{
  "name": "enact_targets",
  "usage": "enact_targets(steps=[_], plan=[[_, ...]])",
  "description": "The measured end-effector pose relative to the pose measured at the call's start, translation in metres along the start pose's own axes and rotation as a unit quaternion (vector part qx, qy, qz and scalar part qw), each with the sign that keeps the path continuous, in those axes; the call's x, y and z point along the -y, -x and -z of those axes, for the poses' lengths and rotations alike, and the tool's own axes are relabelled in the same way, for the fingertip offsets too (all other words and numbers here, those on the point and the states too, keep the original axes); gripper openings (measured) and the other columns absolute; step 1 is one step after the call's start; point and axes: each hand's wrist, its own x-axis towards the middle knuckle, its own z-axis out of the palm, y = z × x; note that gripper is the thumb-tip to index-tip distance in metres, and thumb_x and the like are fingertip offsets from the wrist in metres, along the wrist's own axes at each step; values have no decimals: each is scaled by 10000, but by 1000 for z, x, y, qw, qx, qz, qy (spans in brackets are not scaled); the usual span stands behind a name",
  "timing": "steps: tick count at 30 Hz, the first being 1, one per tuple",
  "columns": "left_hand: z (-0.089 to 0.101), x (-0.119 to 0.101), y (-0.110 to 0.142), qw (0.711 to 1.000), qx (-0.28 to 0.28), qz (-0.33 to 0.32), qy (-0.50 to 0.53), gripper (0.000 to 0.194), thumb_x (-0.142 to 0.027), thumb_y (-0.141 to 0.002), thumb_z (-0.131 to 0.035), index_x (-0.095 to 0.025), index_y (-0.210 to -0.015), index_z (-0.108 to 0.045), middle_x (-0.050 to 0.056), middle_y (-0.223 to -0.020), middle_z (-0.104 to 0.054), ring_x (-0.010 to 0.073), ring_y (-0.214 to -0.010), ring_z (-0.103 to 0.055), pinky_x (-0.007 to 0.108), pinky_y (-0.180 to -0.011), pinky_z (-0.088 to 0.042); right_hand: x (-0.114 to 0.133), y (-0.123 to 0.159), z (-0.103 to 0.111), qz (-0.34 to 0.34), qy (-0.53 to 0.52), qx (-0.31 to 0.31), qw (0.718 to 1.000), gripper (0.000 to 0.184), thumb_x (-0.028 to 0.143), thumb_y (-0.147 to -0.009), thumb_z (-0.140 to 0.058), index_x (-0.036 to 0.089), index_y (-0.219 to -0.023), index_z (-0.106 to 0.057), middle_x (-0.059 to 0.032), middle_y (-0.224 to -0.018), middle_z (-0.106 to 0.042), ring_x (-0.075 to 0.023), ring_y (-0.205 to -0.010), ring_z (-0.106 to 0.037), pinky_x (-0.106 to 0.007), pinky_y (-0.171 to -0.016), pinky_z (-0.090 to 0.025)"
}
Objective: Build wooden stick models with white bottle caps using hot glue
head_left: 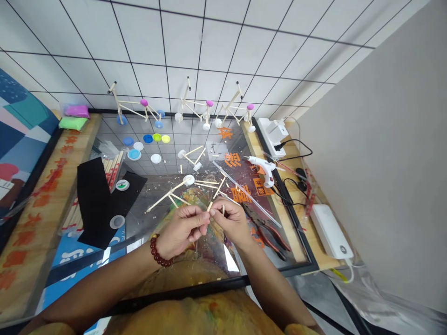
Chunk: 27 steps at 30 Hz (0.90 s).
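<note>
My left hand point(188, 225), a dark bead bracelet at its wrist, pinches the lower end of a thin wooden stick point(219, 188). My right hand point(229, 219) is closed on the same stick from the other side; a short stick end point(223, 209) sticks up between its fingers. Exactly how the pieces join at the fingertips is hidden. Just beyond my hands lies a stick frame point(168, 191) with a white bottle cap point(189, 180) at its upper end. Farther off is a smaller stick piece point(190, 157) with white caps on it.
Three small stick bicycles point(131, 103) with cap wheels stand along the tiled wall. Loose caps point(134, 154), black sheets point(94, 200) and bundled sticks point(113, 167) are at left. To the right lie a glue gun point(262, 168), a clear glue stick point(249, 195), pliers point(267, 232) and a power strip point(270, 135).
</note>
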Motion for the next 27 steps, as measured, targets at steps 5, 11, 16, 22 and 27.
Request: enact_targets(steps=[5, 11, 16, 22, 27], plan=[[-1, 0, 1, 1000, 21, 11, -4, 478, -546, -685, -803, -120, -631, -593, 1, -528, -584, 31, -382, -393, 173, -383, -191, -12, -6, 0, -78, -69, -111, 988, 186, 352, -834, -630, 203, -731, -590, 58, -603, -441, -91, -519, -329, -237, -512, -280], [-4, 1, 1, 1000, 18, 16, 18, 480, -566, -686, -789, -129, -652, -593, -8, -512, -571, 39, -366, -388, 182, -380, -188, -8, -6, 2, -91, -111, -59, 988, 352, 463, -839, -672, 192, -644, -563, 53, -583, -431, -82, -505, -317, -235, -493, -282], [-2, 4, -1, 1000, 20, 8, 18, 477, -568, -705, -770, -135, -637, -582, -9, -495, -550, 46, -371, -383, 191, -385, -184, -3, 0, -1, -65, -31, 4, 997, 255, 461, -816, -728, 206, -822, -726, -7, -705, -619, -141, -662, -522, -273, -633, -429], [2, 6, -3, 999, 35, 19, -1, 466, -556, -727, -756, -135, -631, -580, -13, -490, -536, 45, -378, -373, 198, -392, -177, -6, -1, 0, -57, -3, -4, 998, 303, 459, -852, -676, 195, -720, -741, -11, -649, -624, -132, -604, -504, -266, -598, -412], [3, 5, -3, 999, 36, 31, 15, 467, -558, -717, -762, -138, -629, -578, -29, -466, -498, 47, -373, -362, 199, -389, -167, -9, -1, -3, -84, -71, -13, 994, 278, 435, -812, -707, 182, -703, -745, 20, -570, -550, -95, -526, -397, -246, -537, -345]])
